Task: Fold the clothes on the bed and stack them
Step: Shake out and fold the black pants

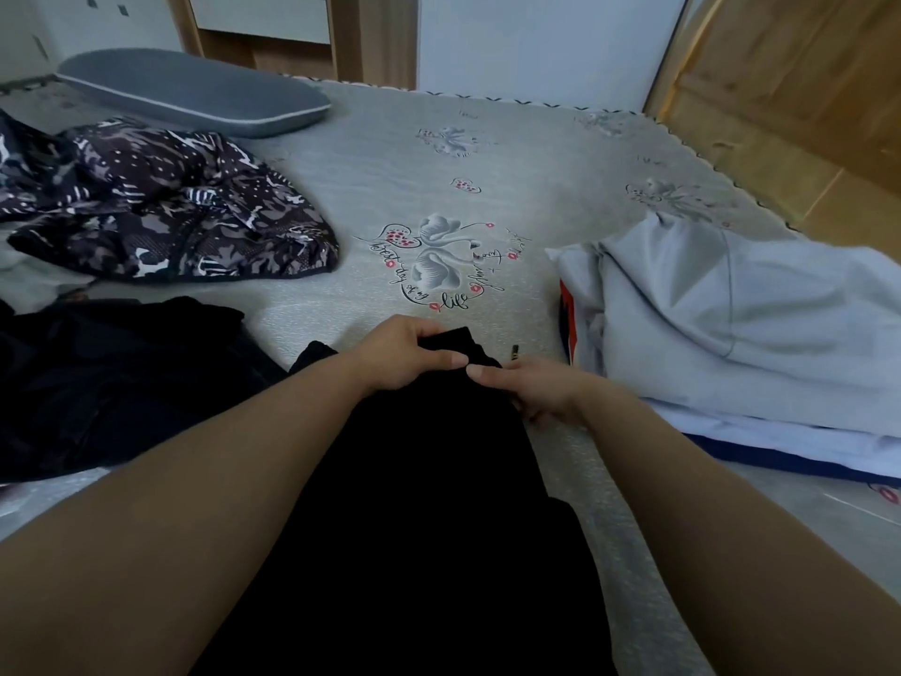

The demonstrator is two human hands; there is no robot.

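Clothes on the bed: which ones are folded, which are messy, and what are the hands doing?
black garment: laid out lengthwise, far end gripped by both hands
left hand: grips it
right hand: pinches it
camouflage garment: crumpled
dark clothes: loose heap
light grey clothes: stacked
pillow: lying flat

We see a black garment point(429, 480) on a grey bed point(536, 153) printed with grey flowers and red hearts. A dark camouflage jacket point(170, 212) and a grey-blue pillow point(190, 90) lie left; pale blue clothes point(731, 324) right.
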